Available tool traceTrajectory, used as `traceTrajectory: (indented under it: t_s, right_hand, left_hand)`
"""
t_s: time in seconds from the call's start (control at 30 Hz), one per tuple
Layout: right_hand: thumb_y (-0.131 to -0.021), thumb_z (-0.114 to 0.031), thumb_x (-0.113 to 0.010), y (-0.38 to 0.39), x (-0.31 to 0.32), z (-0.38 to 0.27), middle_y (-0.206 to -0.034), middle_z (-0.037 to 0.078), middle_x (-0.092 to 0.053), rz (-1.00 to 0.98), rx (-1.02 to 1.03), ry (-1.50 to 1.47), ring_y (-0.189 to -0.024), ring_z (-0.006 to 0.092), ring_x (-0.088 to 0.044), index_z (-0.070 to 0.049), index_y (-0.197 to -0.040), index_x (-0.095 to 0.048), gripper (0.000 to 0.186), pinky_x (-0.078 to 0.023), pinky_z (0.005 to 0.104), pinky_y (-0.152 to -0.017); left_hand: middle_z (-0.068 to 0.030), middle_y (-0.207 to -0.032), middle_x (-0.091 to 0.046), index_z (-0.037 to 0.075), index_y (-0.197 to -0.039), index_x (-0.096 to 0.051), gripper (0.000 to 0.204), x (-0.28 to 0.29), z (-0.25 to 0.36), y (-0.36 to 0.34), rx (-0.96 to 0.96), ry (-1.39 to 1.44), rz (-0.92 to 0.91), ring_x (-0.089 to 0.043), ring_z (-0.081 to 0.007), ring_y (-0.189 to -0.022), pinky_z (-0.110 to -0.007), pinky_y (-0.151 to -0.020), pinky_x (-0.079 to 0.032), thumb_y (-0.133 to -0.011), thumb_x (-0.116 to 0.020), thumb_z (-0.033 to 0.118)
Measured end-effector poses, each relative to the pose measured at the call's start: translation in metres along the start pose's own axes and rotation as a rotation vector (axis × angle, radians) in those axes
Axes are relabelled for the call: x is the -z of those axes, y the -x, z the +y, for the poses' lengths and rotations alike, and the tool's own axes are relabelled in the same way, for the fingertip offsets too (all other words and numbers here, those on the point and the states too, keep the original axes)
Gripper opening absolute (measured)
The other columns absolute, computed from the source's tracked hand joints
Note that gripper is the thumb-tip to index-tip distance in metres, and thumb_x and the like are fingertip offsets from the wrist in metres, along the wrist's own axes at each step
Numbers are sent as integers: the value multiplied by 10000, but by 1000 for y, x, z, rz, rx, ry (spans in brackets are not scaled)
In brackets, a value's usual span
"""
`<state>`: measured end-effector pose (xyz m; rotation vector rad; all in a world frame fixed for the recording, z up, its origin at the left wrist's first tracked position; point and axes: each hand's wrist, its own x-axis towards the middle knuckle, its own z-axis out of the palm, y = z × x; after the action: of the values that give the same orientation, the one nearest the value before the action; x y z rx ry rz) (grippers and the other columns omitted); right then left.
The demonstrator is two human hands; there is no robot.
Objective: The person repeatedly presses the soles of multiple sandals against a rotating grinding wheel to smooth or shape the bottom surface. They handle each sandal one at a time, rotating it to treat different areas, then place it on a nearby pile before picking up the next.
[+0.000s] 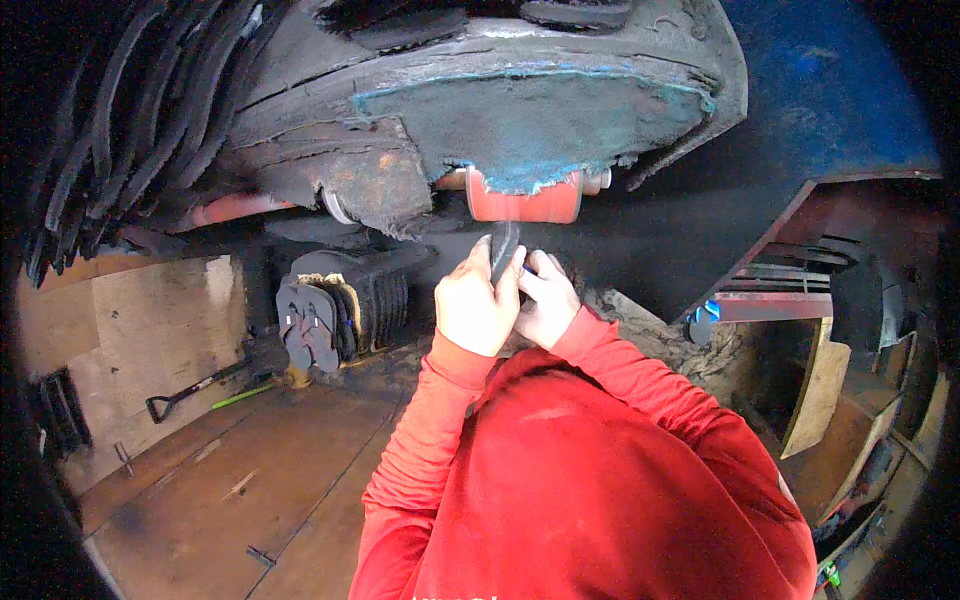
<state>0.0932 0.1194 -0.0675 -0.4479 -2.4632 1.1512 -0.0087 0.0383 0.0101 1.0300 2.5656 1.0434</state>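
My left hand (470, 303) is closed around a dark grey flip-flop (505, 252), seen nearly edge-on, its thumb lying along the side. Close against it, my right hand (548, 298) has its fingers curled at the flip-flop's near end, partly hidden by the left hand. The flip-flop's far end points up at a red sanding drum (525, 207) and reaches its lower edge; whether they touch I cannot tell. Over the drum hangs a ragged, dust-covered blue-green cloth (540, 125).
Several flip-flops stand stacked in a row (345, 315) left of my hands. More dark, sole-like pieces (140, 120) are piled at the upper left. A black-handled tool (190, 393) and a green stick (243, 393) lie near a wooden board (150, 330). A dusty blue panel (830, 100) rises on the right.
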Motion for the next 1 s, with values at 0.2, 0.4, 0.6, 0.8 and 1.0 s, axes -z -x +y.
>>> traceTrajectory:
  t_s: [0.2, 0.4, 0.6, 0.8, 1.0]
  right_hand:
    - [-685, -242, -838, 3, 7, -9, -970, 130, -606, -78, -68, -512, -894, 336, -611, -100, -1120, -678, 485, -511, 410, -813]
    - [-700, -215, -841, -7, 32, -8, -1106, 131, -704, -382, -423, -771, -1009, 224, -669, -65, -1204, -656, 558, -504, 360, -930]
    - [-717, -275, -807, -12, 29, 14, -993, 78, -652, -278, -192, -198, -947, 308, -627, -130, -1159, -658, 489, -505, 457, -846]
    - [-687, -252, -785, 10, 35, -14, -1009, 91, -566, 73, 268, 443, -920, 296, -540, -139, -1156, -656, 499, -469, 458, -783]
    - [-834, -254, -736, 17, 117, -44, -1038, 188, -638, -235, 196, -55, -908, 349, -619, -18, -1171, -665, 417, -508, 446, -809]
  left_hand:
    - [-286, -777, -669, -127, -1021, -655, 388, 7, 12, -5, -22, 9, 28, -703, -396, -727, -416, -634, -558, -905, -679, 242]
    - [-273, -674, -626, -57, -829, -646, 357, -6, 12, -20, 222, -34, -149, -675, -417, -657, -449, -577, -531, -901, -681, 291]
    - [-261, -819, -681, -58, -1014, -665, 297, -38, -5, -8, 130, 208, 71, -718, -359, -757, -396, -650, -561, -898, -692, 214]
    - [-143, -1136, -719, -31, -1209, -657, 320, 6, -7, 29, 57, 474, 35, -676, -155, -1025, -288, -921, -510, -911, -689, 80]
    - [-147, -989, -736, -5, -1171, -671, 290, 76, 18, 43, 30, 432, -155, -695, -130, -895, -279, -803, -541, -898, -705, 86]
